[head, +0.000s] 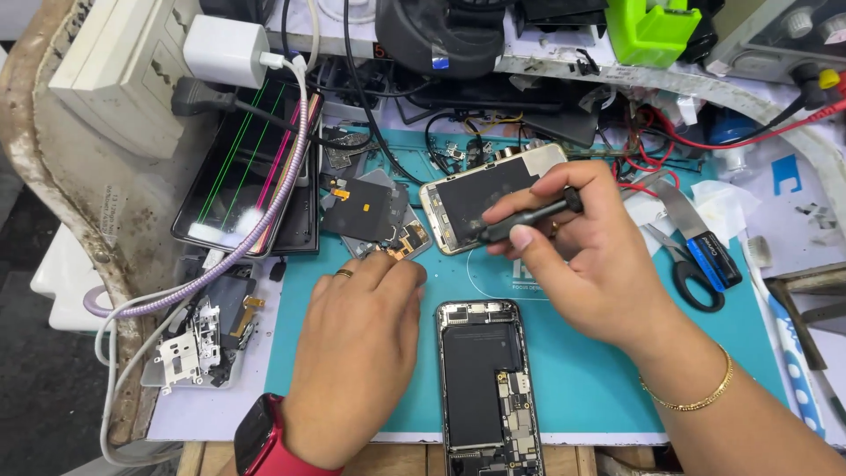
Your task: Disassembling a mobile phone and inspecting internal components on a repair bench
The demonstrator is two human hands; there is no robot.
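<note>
An opened phone (486, 383) with its battery and circuit board exposed lies on the teal mat (599, 379) near the front edge. My left hand (357, 344), with a ring and a red wristwatch, rests palm down just left of it, fingertips at a small flex part (407, 243). My right hand (582, 251) holds a dark screwdriver (529, 218) pointing left, above the mat and beyond the opened phone. Behind the screwdriver tip lies a second gold-rimmed phone frame (480, 198).
A cracked screen with coloured lines (247, 172) lies at the left under a braided cable (273, 203). Loose parts (204, 339) sit at the front left. Scissors (696, 273) and a blue-handled tool (714, 256) lie right of my hand. Wires, a charger and a green holder (652, 31) crowd the back.
</note>
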